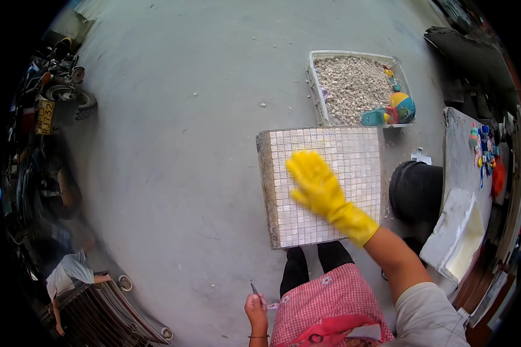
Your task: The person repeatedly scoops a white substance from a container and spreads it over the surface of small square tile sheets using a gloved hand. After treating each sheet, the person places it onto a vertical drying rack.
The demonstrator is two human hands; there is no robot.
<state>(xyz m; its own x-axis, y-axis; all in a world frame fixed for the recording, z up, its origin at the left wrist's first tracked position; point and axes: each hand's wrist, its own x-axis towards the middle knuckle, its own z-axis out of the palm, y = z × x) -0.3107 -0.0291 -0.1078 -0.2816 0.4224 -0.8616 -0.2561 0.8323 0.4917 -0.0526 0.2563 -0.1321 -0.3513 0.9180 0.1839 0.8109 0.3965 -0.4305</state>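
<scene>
A square board (264,173) with a rough grey edge is covered by a grid of small pale mosaic tiles (353,156). Over its middle is my right hand (317,184) in a yellow rubber glove, palm down with fingers stretched out; whether it presses on the tiles cannot be made out. My left hand (257,309), bare, is low and left of my checked pink apron (324,295), off the board. Its fingers close round a slim dark pointed tool (253,287), perhaps tweezers, whose tip points up and away from me.
Beyond the board sits a white plastic crate (315,87) of small pale pieces, with a ball (403,107) and toys. At right are a black bucket (417,191), a foam box (454,234) and small toys (484,151). Left: motorcycles (63,92), another person (69,274), a slatted cart (107,306).
</scene>
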